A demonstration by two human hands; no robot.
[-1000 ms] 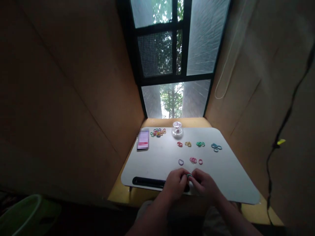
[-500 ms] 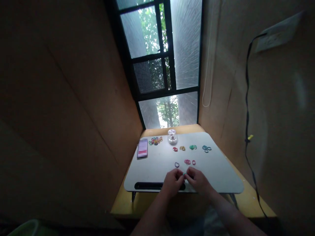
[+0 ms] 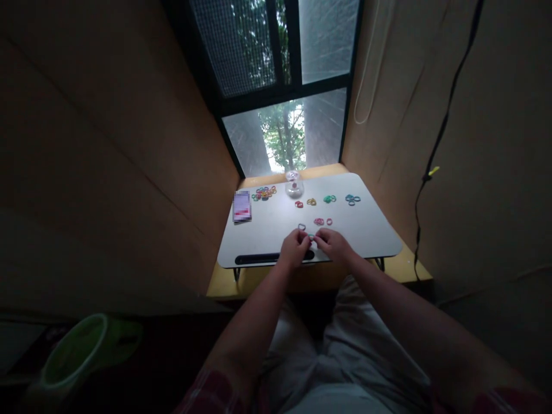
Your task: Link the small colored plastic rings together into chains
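Left hand [image 3: 295, 247]: mine, over the near edge of the tabletop [image 3: 276, 238], knuckles up, thumb and fingers drawn together in a narrow pinch on one side of a green band [image 3: 311, 235].
Right hand [image 3: 333, 244]: just beside it, turned inward, fingertips pinching the band's other side.
Forearms [image 3: 254, 322]: two, stretched forward and slanting in towards each other.
Green band: one, small, between my fingertips above the near part of the tabletop.
Purple band [image 3: 302, 226]: one, lying alone just beyond my left hand.
Pink bands [image 3: 319, 221]: one overlapping clump I can't count, plus one loose band just right of it.
Row of bunches: four, left to right: red bunch [image 3: 299, 204], yellow bunch [image 3: 311, 202], green bunch [image 3: 329, 199], blue bunch [image 3: 352, 199]; each too small to count surely.
Mixed pile [image 3: 264, 193]: one, many colours, far left, bands overlapping.
Clear jar [image 3: 294, 188]: one, near the far edge, between mixed pile and red bunch.
Flat item [image 3: 242, 207]: one, blurred, by the left edge.
Dark slot [image 3: 257, 259]: one, along the near edge, partly behind my left hand.
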